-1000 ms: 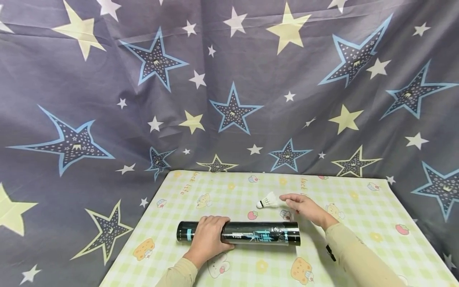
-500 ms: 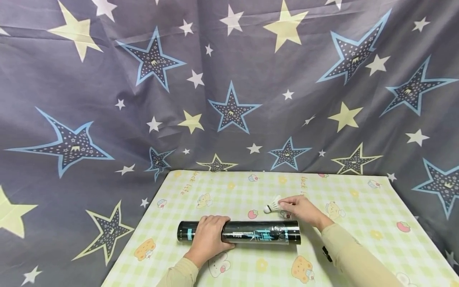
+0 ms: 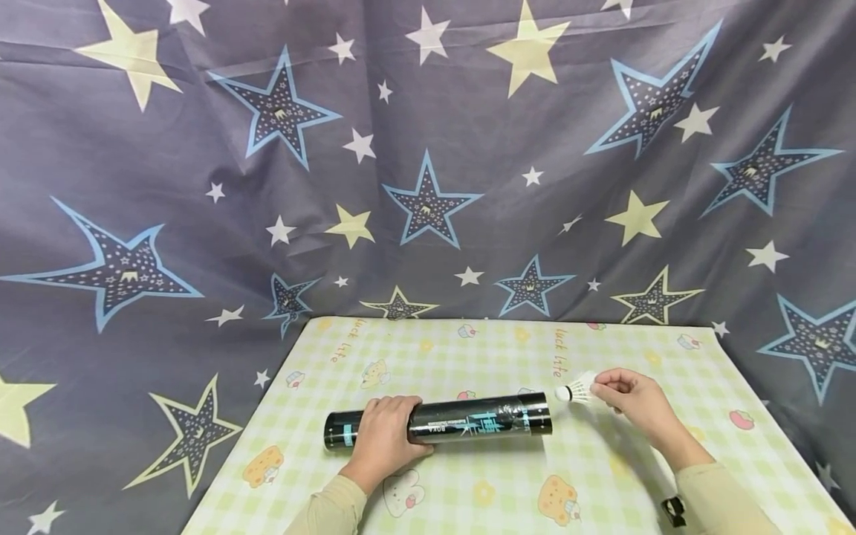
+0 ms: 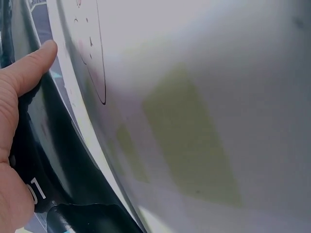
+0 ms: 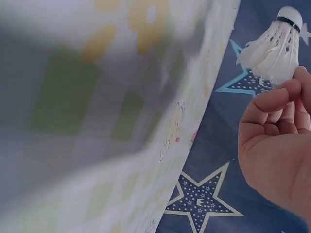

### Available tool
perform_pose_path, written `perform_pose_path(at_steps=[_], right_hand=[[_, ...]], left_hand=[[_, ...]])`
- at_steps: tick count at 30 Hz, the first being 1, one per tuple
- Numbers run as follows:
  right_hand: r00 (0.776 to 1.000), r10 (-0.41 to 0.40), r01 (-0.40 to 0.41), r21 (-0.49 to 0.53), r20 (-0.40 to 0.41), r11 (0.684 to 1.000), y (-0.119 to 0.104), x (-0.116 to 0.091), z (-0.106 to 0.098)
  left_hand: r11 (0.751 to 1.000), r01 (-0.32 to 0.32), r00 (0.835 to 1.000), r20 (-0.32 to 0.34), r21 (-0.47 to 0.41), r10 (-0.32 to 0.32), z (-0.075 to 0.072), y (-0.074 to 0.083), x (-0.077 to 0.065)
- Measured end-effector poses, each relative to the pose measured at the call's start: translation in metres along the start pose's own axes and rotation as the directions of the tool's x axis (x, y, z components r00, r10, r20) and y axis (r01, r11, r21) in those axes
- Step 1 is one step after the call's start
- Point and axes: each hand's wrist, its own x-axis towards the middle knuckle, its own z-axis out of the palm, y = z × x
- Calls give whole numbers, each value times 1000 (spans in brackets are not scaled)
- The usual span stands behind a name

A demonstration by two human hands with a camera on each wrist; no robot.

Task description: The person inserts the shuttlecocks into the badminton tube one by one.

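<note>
A black shuttlecock tube (image 3: 468, 420) with blue lettering lies across the table, its right end tipped a little upward in the head view. My left hand (image 3: 386, 440) grips it left of its middle, and the left wrist view shows the thumb (image 4: 36, 65) along the dark tube (image 4: 63, 155). Just off the tube's right end is a white feather shuttlecock (image 3: 574, 391), cork toward the tube. My right hand (image 3: 635, 405) pinches the shuttlecock by its feather skirt. In the right wrist view, thumb and forefinger hold the edge of the feathers (image 5: 272, 56).
A table (image 3: 428, 357) with a green-checked, cartoon-printed cover lies under both hands. Behind and at the sides hangs a grey star-patterned cloth (image 3: 441, 111). A black strap piece (image 3: 673, 511) shows at the right wrist.
My right hand has taken hold of the shuttlecock, lifted it and carried it right, to the tube's end. The tube's right end has risen slightly in my left hand.
</note>
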Motion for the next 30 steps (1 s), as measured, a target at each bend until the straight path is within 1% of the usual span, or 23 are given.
perform_pose_path(at_steps=[2, 5, 8, 11, 14, 16, 19, 21, 26, 30], right_hand=[[1000, -14, 13, 40, 11, 999, -1, -6, 0], [999, -47, 45, 85, 22, 995, -6, -12, 7], [996, -88, 84, 118, 31, 989, -13, -17, 22], [992, -110, 97, 170, 68, 981, -22, -22, 40], [987, -109, 79, 237, 116, 968, -32, -30, 60], [987, -94, 56, 276, 128, 960, -35, -34, 69], [994, -50, 17, 310, 99, 951, -38, -39, 77], [998, -17, -2, 306, 58, 952, -35, -42, 80], [1000, 14, -11, 262, -11, 965, -27, -48, 89], [998, 37, -23, 243, -55, 970, -26, -52, 96]], left_hand=[[1000, 12, 1000, -7, -7, -12, -1, -1, 1], [1000, 22, 1000, -14, -12, -22, -2, -1, 1], [1000, 23, 1000, -11, -17, -24, -1, -2, 0], [1000, 21, 1000, -10, -14, -21, 1, -2, 0], [1000, 20, 999, -28, -15, -21, 3, -2, 0], [1000, 26, 999, -39, -18, -26, 3, -2, 0], [999, 34, 998, -43, -23, -35, 3, -3, 0], [999, 38, 999, -38, -24, -39, 2, -3, 0], [999, 40, 998, -44, -21, -41, 0, -1, 1], [999, 39, 998, -42, -30, -40, -1, 1, 2]])
